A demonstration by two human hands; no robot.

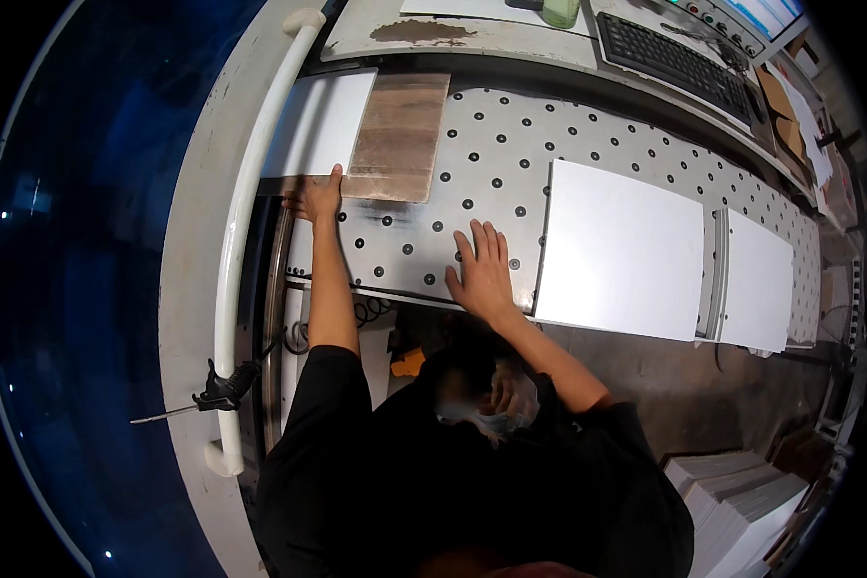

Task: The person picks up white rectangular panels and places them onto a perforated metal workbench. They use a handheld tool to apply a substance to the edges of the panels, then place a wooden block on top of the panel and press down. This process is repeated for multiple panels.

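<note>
My left hand [320, 199] lies at the near edge of a white panel [323, 120], its thumb and fingers spread along that edge. Against the panel's right side is a brown wood-grain board [401, 140]; my left thumb reaches close to the corner where the two meet. My right hand [484, 275] rests open, fingers stretched out, on the light table top [453, 207] dotted with black round fittings. It holds nothing. To its right, a larger white panel [621, 250] lies flat on the table, and the hand is apart from it.
Further right are another white panel [756, 279] and a grey strip [718, 275]. A white tubular rail [246, 193] borders the left, carrying a black-handled tool [223, 388]. Behind sit a keyboard [674, 72] and a green container [561, 12]. Stacked white panels [742, 501] stand lower right.
</note>
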